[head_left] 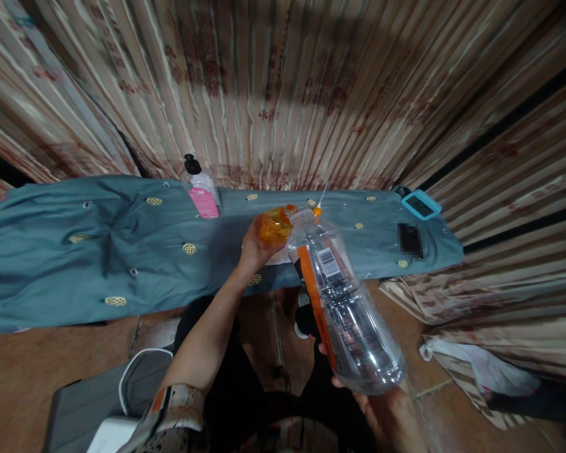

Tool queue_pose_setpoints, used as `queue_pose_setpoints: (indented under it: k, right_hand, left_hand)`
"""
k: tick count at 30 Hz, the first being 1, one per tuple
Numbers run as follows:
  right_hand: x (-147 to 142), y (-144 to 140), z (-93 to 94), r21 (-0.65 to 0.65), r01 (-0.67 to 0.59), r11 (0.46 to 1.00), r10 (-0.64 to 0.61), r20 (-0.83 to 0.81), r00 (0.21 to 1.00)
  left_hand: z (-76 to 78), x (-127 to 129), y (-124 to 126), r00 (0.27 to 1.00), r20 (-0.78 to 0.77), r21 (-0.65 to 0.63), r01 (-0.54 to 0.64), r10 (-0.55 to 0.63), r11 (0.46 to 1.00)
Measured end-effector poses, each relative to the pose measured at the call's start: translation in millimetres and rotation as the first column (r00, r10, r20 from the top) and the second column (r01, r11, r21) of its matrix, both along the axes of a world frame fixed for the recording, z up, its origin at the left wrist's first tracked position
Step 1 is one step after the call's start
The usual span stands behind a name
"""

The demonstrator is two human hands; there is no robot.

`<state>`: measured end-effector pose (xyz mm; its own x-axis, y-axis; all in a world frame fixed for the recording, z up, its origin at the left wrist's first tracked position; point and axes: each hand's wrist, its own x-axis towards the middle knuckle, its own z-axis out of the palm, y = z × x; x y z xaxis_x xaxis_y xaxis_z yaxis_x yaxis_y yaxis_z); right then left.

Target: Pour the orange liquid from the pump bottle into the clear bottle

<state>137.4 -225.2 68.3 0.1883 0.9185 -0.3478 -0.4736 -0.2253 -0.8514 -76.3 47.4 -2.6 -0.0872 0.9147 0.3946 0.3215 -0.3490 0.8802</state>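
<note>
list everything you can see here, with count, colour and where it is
large plastic bottle: 1, clear with an orange label strip and a barcode, tilted, its neck toward the small bottle, base in the right hand
small bottle: 1, orange, held over the cloth at centre
pump bottle: 1, clear with pink label and black pump, upright on the cloth by the curtain
cloth: 1, grey-blue with small yellow motifs, spread across the middle
small device: 1, light blue frame with dark face, right end of the cloth
curtain: beige with red pattern, pleated, behind and at right
floor: brown tiles, below
left hand: 1, grips the small bottle
right hand: 1, holds the large bottle's base
</note>
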Motion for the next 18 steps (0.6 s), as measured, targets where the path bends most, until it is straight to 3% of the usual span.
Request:
queue_pose_setpoints:
  k: [5, 14, 18]
  right_hand:
    - [-1.8, 4.9, 2.9, -0.005, 0.04, 0.999, -0.04, -0.025, 0.999]
    - [4.9, 5.0, 0.4, 0.05, -0.029, 0.998, 0.03, -0.005, 1.0]
    - [2.2, 0.6, -2.1, 0.059, 0.002, 0.998, 0.0, -0.041, 0.999]
  left_hand:
    - [6.5, 2.3, -2.4, 0.999, 0.026, -0.006, -0.024, 0.024, 1.0]
    - [12.9, 5.8, -5.3, 0.997, 0.057, -0.032, -0.048, 0.05, 0.998]
    - [12.0, 6.5, -10.0, 0.995, 0.079, -0.042, -0.059, 0.062, 0.997]
